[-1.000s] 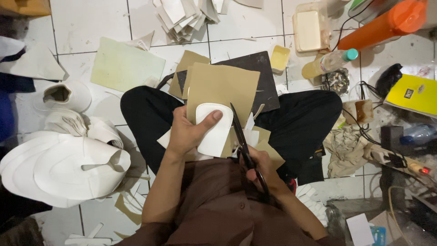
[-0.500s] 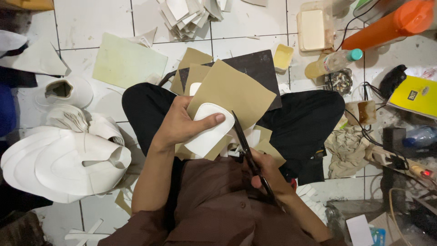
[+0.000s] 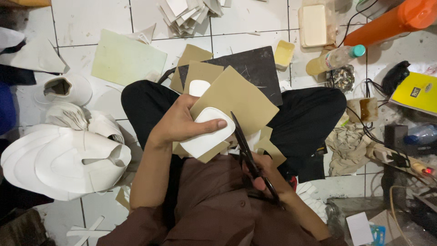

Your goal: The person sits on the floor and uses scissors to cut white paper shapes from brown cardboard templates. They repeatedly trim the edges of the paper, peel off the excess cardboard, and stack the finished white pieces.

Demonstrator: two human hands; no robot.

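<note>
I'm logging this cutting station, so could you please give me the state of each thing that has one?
scissors: blades at the tan sheet's edge, gripped by right hand
white template: pressed on tan sheet by left hand
plastic bottle: lying down, capped
power strip: red light on

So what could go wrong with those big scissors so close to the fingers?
The black scissors in the right hand cut right beside the left hand, whose thumb presses the white shape onto the tan sheet. A slip could nick that thumb. The white shape might also slide, so the cut could wander. All this happens over the lap, so the blades could snag the black trousers.
</note>
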